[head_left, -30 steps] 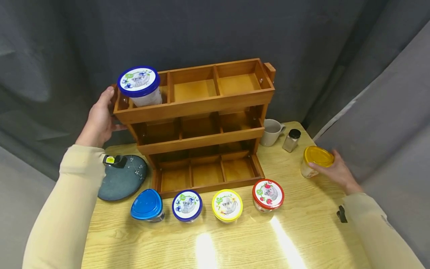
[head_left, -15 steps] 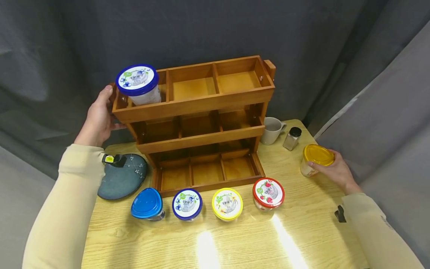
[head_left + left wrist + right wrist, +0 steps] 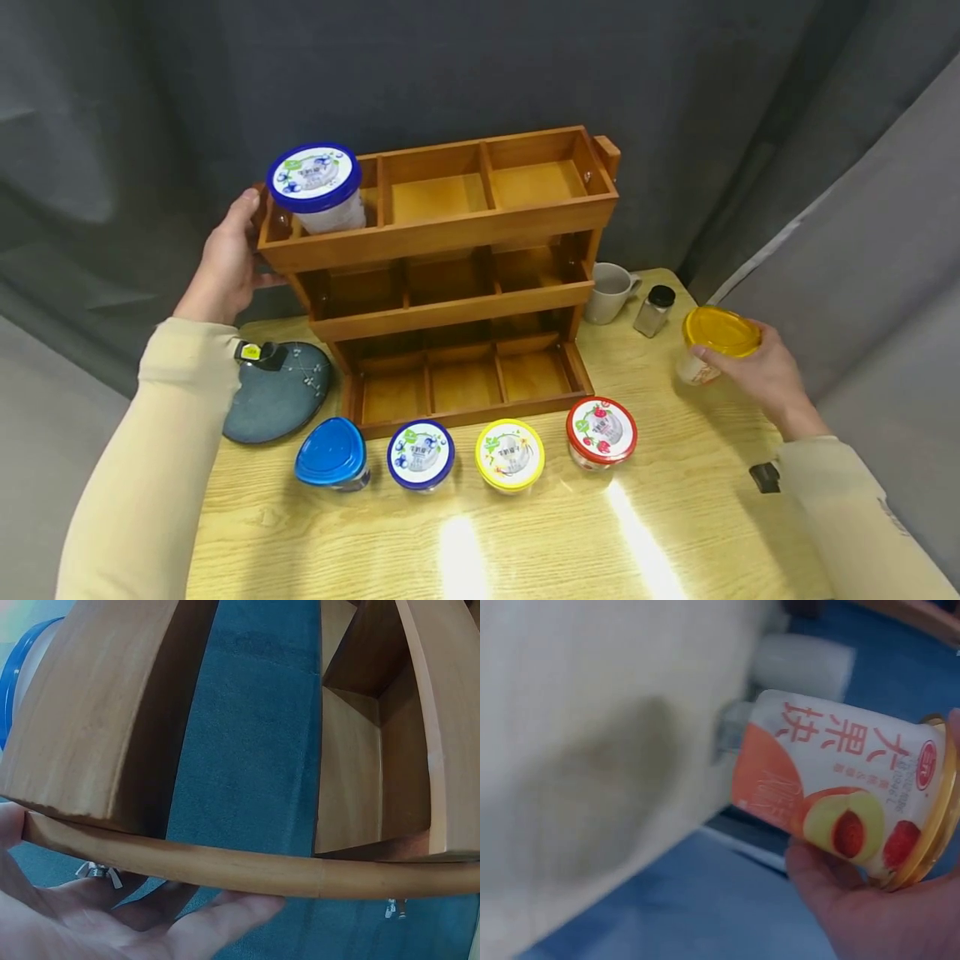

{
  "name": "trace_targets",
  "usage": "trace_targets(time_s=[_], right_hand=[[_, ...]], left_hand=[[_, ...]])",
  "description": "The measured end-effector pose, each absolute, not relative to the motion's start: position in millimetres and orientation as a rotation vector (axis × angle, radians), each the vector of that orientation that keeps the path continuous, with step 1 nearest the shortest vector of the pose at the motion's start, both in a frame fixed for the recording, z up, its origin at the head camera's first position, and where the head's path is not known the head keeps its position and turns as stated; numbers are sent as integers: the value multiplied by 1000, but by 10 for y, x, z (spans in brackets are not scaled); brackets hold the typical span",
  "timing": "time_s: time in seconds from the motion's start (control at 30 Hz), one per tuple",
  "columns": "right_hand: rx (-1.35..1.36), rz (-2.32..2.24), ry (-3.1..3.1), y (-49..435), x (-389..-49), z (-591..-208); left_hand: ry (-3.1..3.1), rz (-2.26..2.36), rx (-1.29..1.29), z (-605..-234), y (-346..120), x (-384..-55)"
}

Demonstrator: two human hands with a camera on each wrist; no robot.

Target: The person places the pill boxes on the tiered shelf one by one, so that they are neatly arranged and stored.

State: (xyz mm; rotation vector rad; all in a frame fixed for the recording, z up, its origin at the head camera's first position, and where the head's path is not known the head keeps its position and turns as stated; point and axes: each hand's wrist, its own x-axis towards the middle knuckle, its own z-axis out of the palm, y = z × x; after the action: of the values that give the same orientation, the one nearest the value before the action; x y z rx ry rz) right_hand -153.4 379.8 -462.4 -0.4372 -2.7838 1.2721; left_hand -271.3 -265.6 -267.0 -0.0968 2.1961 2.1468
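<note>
With both arms (image 3: 183, 400) stretched forward and spread wide, the side rail (image 3: 247, 871) of a three-tier wooden rack (image 3: 442, 229) is gripped by the left hand (image 3: 225, 262). A gold-lidded cup (image 3: 716, 336) is gripped near its top by the right hand (image 3: 768, 379), held clear of the table (image 3: 540, 550), near a black-capped jar (image 3: 654, 313).

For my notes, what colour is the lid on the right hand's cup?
The lid is golden yellow, clearest in the head view.
</note>
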Motion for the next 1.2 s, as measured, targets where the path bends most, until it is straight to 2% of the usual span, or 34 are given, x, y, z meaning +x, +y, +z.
trace_targets(time_s=[0.43, 1.2], right_hand=[[-388, 1134, -2750, 3558, -1334, -3735], [-316, 1041, -2676, 3077, -1246, -2737]], left_hand=[[2219, 2119, -93, -2683, -2531, -2761], [2253, 2095, -103, -2665, -2438, -2772]])
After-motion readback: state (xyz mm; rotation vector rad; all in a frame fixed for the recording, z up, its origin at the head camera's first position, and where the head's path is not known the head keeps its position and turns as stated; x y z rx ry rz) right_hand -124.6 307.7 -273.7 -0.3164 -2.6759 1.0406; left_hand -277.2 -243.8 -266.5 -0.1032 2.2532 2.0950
